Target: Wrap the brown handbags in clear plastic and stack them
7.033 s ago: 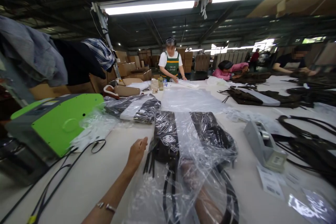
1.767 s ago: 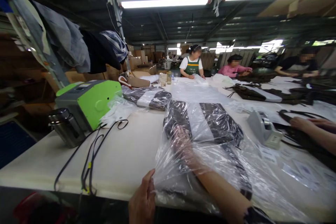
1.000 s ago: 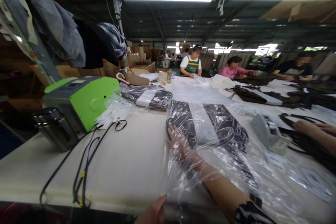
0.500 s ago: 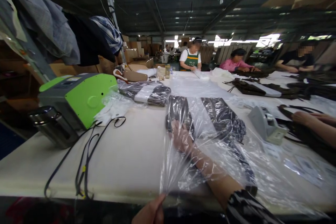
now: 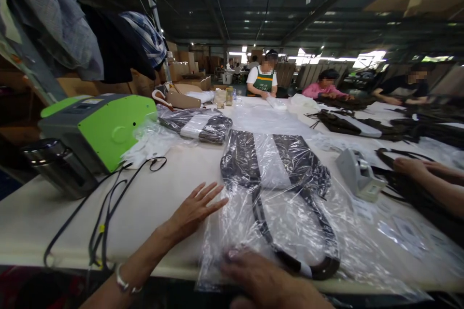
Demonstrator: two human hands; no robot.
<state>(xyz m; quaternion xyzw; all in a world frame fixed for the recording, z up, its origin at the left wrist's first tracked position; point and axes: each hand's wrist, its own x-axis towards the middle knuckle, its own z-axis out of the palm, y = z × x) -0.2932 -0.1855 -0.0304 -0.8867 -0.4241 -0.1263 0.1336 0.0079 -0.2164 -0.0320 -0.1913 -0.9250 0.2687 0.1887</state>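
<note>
A dark brown bag point(image 5: 239, 154) with a white paper band point(image 5: 270, 159) round its middle lies inside a clear plastic bag point(image 5: 232, 207). Its long strap point(image 5: 264, 224) loops toward the table's front edge under the plastic. My left hand point(image 5: 197, 205) is open, fingers spread, over the table beside the plastic bag's left edge; it holds nothing. Low over the near end of the plastic is my right hand point(image 5: 253, 270), blurred by motion, so its grip is unclear.
A green and grey machine point(image 5: 108, 130), a steel flask point(image 5: 58, 169) and black straps point(image 5: 108, 217) occupy the left. Another wrapped bag point(image 5: 210, 125) lies beyond. At right are a tape dispenser point(image 5: 358, 174) and a co-worker's hands point(image 5: 413, 166). Several people work farther back.
My right hand has come out of the plastic bag to its near end. My left hand has let go of the plastic's edge and moved forward, fingers spread. The strap now lies spread in a loop.
</note>
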